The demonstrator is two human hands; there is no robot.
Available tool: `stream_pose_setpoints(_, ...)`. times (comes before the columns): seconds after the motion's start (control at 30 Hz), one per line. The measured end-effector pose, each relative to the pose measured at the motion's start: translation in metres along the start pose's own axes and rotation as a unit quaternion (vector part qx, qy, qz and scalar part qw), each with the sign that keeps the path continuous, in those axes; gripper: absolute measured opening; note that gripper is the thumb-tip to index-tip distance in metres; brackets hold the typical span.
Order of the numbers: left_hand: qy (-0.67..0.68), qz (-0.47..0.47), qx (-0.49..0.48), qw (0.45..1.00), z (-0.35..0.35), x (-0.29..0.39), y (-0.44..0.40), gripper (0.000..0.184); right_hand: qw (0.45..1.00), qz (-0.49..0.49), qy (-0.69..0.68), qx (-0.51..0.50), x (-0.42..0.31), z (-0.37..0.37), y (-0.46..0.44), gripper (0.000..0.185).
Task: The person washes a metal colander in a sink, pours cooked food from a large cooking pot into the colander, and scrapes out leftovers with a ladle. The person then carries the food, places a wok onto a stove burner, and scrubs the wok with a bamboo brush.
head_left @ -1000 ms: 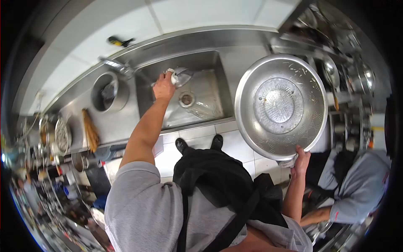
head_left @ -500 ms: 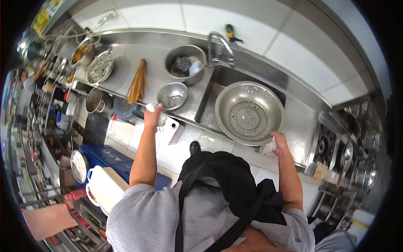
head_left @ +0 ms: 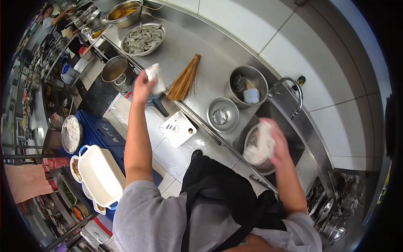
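My left hand [head_left: 143,89] grips a white cloth [head_left: 155,78] above the counter's front edge, left of the straw brush [head_left: 184,80]. My right hand [head_left: 280,143], blurred by motion, holds another white cloth [head_left: 261,145] over the sink [head_left: 294,140]. Beneath that cloth a large metal colander [head_left: 250,138] sits in the sink, mostly hidden. Between my hands a small metal bowl [head_left: 222,114] rests on the counter. Behind it a deep metal pot [head_left: 231,90] contains a light blue item and dark plastic.
A bowl of shrimp [head_left: 143,40] and a bowl of orange liquid [head_left: 124,14] are at the counter's far left. The faucet [head_left: 301,96] arches over the sink. A cream tub [head_left: 102,177] stands on a blue cooler [head_left: 98,134]. A person [head_left: 49,20] is at far left.
The view has swung leftward along the counter. My right hand has left the colander's rim, and the colander now lies in the sink. My left hand has moved from the sink to the counter's front.
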State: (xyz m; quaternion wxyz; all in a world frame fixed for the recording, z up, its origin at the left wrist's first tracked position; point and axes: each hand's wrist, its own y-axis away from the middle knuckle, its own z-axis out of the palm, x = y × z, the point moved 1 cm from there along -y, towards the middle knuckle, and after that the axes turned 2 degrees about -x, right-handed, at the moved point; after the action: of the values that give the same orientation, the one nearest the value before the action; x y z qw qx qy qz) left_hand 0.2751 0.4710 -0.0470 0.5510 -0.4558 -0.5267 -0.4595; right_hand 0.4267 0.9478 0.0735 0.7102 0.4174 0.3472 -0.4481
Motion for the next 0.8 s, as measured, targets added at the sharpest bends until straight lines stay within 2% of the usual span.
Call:
stream_pose_setpoints(0.03,0.011,-0.016,0.047,0.999,-0.009,-0.01,-0.025,0.053,0.999,-0.008,-0.02,-0.026,0.007,0.028,-0.038,0.037)
stream_pose_setpoints(0.1,-0.058,-0.048,0.115,0.991,-0.02,-0.029,-0.062,0.056,0.996,-0.018,-0.033,-0.087,0.014,0.088,-0.112,0.031)
stream_pose_setpoints(0.13,-0.058,-0.047,0.112,0.991,-0.03,-0.047,-0.076,0.056,0.996,-0.024,-0.024,-0.077,0.021,0.115,-0.15,0.034)
stream_pose_setpoints(0.17,-0.164,-0.074,0.112,0.977,-0.042,-0.071,-0.092,0.059,0.994,-0.022,-0.069,-0.078,0.029,0.141,-0.183,0.039)
stream_pose_setpoints(0.2,-0.264,-0.098,0.098,0.954,-0.043,-0.092,-0.106,0.061,0.998,-0.034,0.012,-0.048,0.037,0.156,-0.214,0.041)
stream_pose_setpoints(0.23,-0.295,-0.08,0.092,0.948,-0.049,-0.11,-0.115,0.066,0.988,-0.039,0.138,-0.057,0.04,0.16,-0.238,0.046)
stream_pose_setpoints(0.27,-0.327,-0.059,0.081,0.94,-0.052,-0.125,-0.116,0.072,0.958,-0.1,0.268,-0.023,0.046,0.152,-0.256,0.048)
stream_pose_setpoints(0.3,-0.293,-0.056,0.096,0.95,-0.049,-0.122,-0.109,0.075,0.907,-0.149,0.393,0.01,0.051,0.134,-0.266,0.049)
stream_pose_setpoints(0.33,-0.332,0.06,0.141,0.931,-0.056,-0.136,-0.109,0.073,0.907,-0.146,0.394,0.036,0.052,0.101,-0.263,0.049)
stream_pose_setpoints(0.37,-0.258,0.109,0.164,0.946,-0.038,-0.099,-0.081,0.067,0.899,-0.181,0.397,0.038,0.048,0.064,-0.254,0.043)
stream_pose_setpoints(0.4,-0.288,0.141,0.201,0.925,-0.026,-0.074,-0.056,0.06,0.89,-0.217,0.4,0.033,0.038,0.033,-0.242,0.037)
stream_pose_setpoints(0.43,-0.215,0.127,0.226,0.942,-0.005,-0.049,-0.03,0.055,0.941,-0.158,0.29,0.069,0.021,0.013,-0.216,0.026)
stream_pose_setpoints(0.47,-0.104,0.136,0.229,0.958,0.015,-0.039,-0.005,0.04,0.891,-0.193,0.395,0.11,0.024,-0.032,-0.21,0.022)
stream_pose_setpoints(0.5,-0.056,0.115,0.194,0.973,0.038,-0.034,0.019,0.035,0.822,-0.159,0.522,0.161,0.021,-0.058,-0.202,0.024)
stream_pose_setpoints(0.53,-0.009,0.094,0.157,0.983,0.067,-0.028,0.042,0.029,0.71,-0.165,0.674,0.118,0.025,-0.071,-0.2,0.028)
stream_pose_setpoints(0.57,0.004,0.076,0.098,0.992,0.111,-0.015,0.071,0.014,0.573,-0.166,0.8,0.072,0.027,-0.081,-0.197,0.033)
stream_pose_setpoints(0.6,0.066,0.023,0.01,0.997,0.153,-0.026,0.098,0.017,0.575,-0.162,0.799,0.077,0.025,-0.079,-0.198,0.033)
stream_pose_setpoints(0.63,0.184,0.001,-0.141,0.973,0.202,-0.031,0.129,0.019,0.553,-0.039,0.832,0.038,0.022,-0.066,-0.206,0.037)
stream_pose_setpoints(0.67,0.158,-0.094,-0.26,0.948,0.243,-0.034,0.156,0.025,0.521,0.085,0.849,0.0,0.02,-0.058,-0.217,0.041)
stream_pose_setpoints(0.7,0.078,-0.149,-0.375,0.911,0.285,-0.043,0.179,0.034,0.53,0.134,0.837,-0.019,0.027,-0.067,-0.237,0.039)
stream_pose_setpoints(0.73,-0.024,-0.129,-0.455,0.881,0.32,-0.06,0.198,0.05,0.539,0.182,0.821,-0.04,0.044,-0.079,-0.256,0.038)
stream_pose_setpoints(0.77,-0.08,-0.029,-0.459,0.884,0.355,-0.102,0.214,0.056,0.557,0.133,0.819,0.039,0.06,-0.079,-0.259,0.034)
stream_pose_setpoints(0.8,-0.132,0.072,-0.456,0.877,0.383,-0.14,0.225,0.062,0.577,0.151,0.799,0.073,0.072,-0.079,-0.27,0.037)
